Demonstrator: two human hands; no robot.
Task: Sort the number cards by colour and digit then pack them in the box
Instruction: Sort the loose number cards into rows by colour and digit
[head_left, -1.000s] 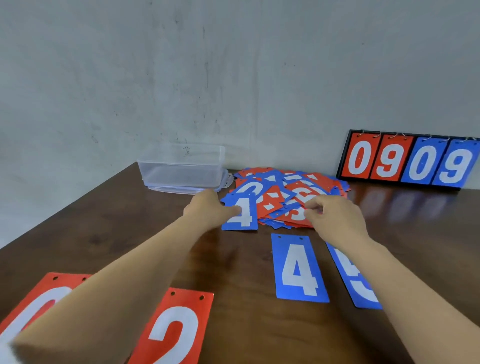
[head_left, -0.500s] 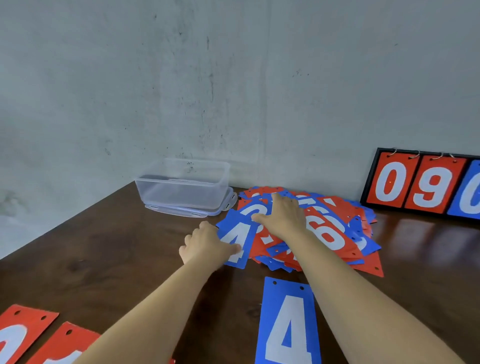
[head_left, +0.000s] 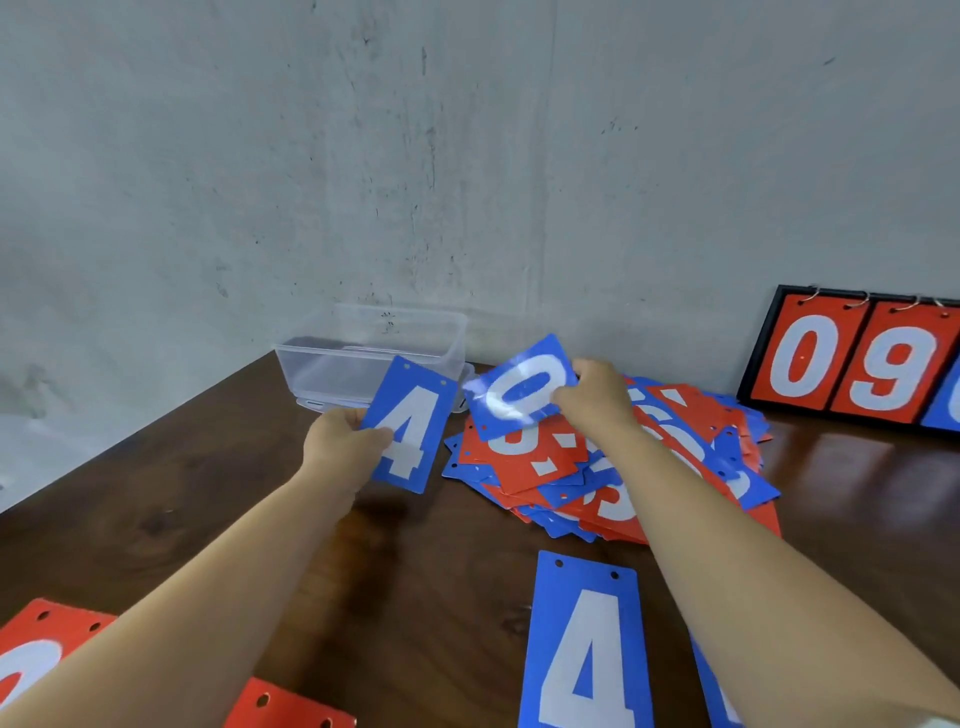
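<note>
Both the left forearm (head_left: 208, 582) and the right forearm (head_left: 753, 561) are bare along all their visible length. The left hand (head_left: 340, 441) and right hand (head_left: 592, 397) are bare too. A pale sliver (head_left: 935, 721), perhaps a sleeve edge, shows at the right arm's near end.

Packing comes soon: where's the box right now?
Head view: the box sits at the far left of the table by the wall, just behind the blue 4 held in the left hand and left of the card pile.
</note>
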